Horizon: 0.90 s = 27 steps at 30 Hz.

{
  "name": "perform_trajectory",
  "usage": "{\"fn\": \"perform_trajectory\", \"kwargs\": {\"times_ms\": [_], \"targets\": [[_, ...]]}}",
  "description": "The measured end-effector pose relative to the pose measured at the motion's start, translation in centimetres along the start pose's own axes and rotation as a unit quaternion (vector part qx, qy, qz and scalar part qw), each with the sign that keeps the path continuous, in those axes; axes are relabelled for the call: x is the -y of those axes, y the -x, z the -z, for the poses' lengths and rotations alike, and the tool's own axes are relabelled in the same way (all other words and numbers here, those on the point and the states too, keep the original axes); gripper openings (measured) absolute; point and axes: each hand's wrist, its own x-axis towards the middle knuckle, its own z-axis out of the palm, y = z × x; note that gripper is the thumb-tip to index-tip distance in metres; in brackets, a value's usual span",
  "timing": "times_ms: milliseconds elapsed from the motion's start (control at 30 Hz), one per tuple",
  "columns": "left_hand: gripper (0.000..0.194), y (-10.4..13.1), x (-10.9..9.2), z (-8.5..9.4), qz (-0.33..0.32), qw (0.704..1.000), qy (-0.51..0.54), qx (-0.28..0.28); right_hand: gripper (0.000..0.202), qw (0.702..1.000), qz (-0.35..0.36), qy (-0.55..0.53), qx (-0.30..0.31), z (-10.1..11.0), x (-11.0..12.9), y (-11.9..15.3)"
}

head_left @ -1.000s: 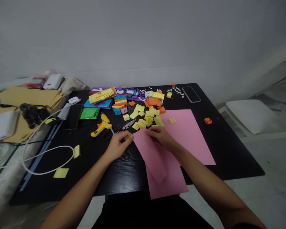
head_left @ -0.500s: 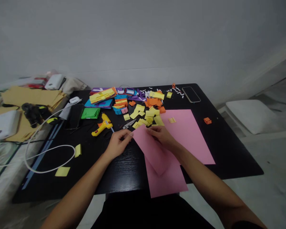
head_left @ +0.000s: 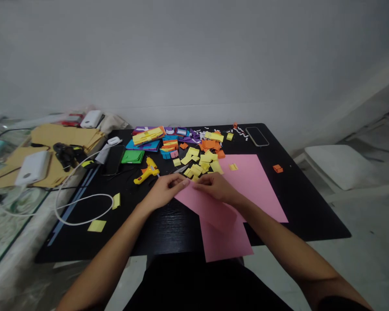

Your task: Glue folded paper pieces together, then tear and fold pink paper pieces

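My left hand [head_left: 166,189] pinches one corner of a pink sheet of paper [head_left: 210,209] between thumb and fingers. Close beside it, my right hand [head_left: 216,186] grips the same sheet along its top edge. The held sheet slants down to the right, over another pink sheet [head_left: 225,246] that juts past the table's near edge. A larger pink sheet [head_left: 262,190] lies flat to the right, with a small folded yellow piece on it. Just beyond my hands are scissors [head_left: 181,169], partly hidden, and a heap of yellow paper pieces [head_left: 197,166].
A yellow glue gun [head_left: 145,172] rests left of the scissors. Green paper [head_left: 132,157] and stacked coloured strips [head_left: 148,135] lie behind it. A white cable [head_left: 84,223] loops across the black table's left side. One phone [head_left: 257,136] lies at the back right.
My left hand has moved right, closer to my right hand. The held sheet has turned to a flatter slant. The view has shifted slightly.
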Motion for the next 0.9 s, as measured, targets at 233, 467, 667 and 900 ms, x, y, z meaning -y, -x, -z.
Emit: {"fn": "perform_trajectory", "kwargs": {"times_ms": [233,467,667,900], "targets": [[0.04,2.3,0.6,-0.2,0.045,0.996,0.021,-0.068,0.029,0.992,0.003,0.078,0.096,-0.7,0.1,0.0],[0.045,6.7,4.4,1.6,0.156,0.978,-0.013,-0.135,0.012,0.971,0.015,0.226,0.071,0.0,-1.7,1.5],[0.041,8.5,5.1,1.2,0.18,0.957,-0.154,-0.166,0.01,0.88,0.283,0.377,0.053,-4.6,-3.4,4.4],[0.029,9.5,4.6,0.3,0.059,0.922,-0.331,-0.192,0.015,0.853,0.3,0.418,0.086,-6.1,-4.6,5.3]]}}
